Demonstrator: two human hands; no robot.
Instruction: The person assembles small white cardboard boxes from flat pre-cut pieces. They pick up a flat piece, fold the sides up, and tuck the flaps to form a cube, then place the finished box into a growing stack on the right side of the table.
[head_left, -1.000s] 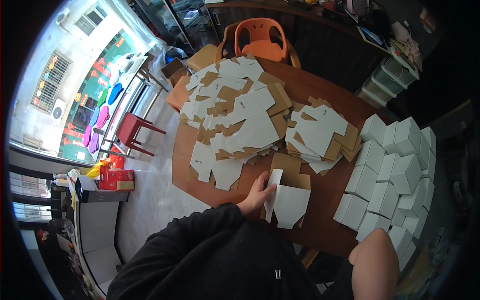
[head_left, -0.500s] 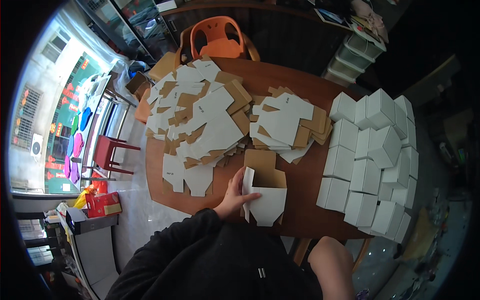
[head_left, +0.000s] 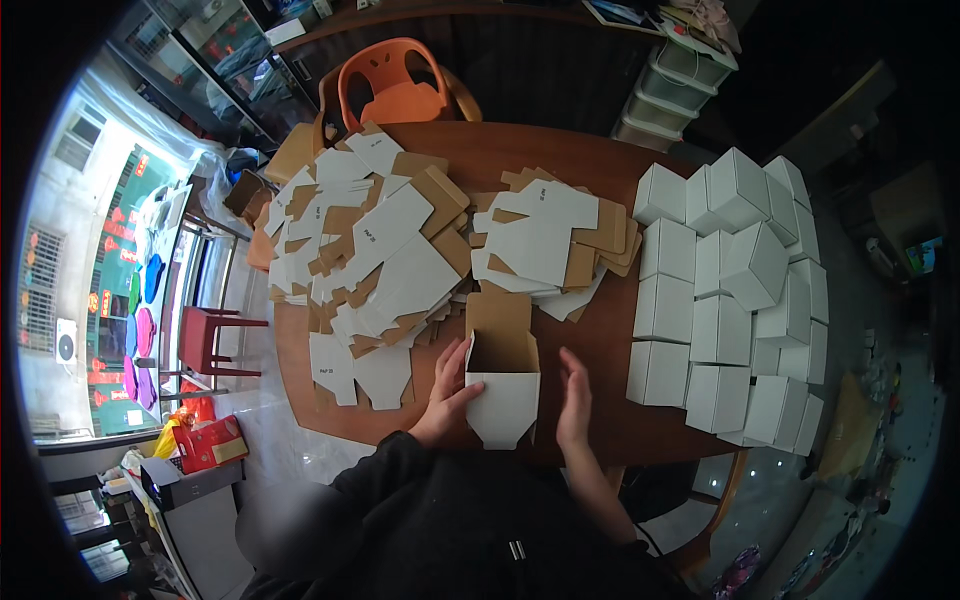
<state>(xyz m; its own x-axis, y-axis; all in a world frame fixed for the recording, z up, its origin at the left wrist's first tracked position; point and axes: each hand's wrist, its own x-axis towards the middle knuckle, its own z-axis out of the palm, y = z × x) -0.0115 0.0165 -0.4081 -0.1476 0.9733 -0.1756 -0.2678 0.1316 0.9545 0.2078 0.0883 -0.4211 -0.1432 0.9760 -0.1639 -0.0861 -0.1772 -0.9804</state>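
Observation:
A partly folded white cardboard box [head_left: 503,402] stands at the near edge of the brown table, its brown inside showing. The far flap sticks up, and a tapered flap hangs down on my side. My left hand [head_left: 445,398] grips the left wall, thumb on the front and fingers along the side. To the right of the box, my right hand [head_left: 574,400] is raised with its fingers stretched out, a small gap from the wall and holding nothing. Beyond the box lie a large heap of flat white-and-brown box blanks [head_left: 400,235] and a smaller stack of blanks [head_left: 535,235].
Finished white boxes [head_left: 665,310] are piled several high along the table's right side. An orange chair [head_left: 400,95] stands at the far edge of the table [head_left: 590,140]. Clear plastic drawers [head_left: 665,95] stand behind; a red stool [head_left: 205,338] is off to the left.
My right hand has come up from low at the right to beside the box. The left side panel now stands in line with the box. The whole view has shifted slightly.

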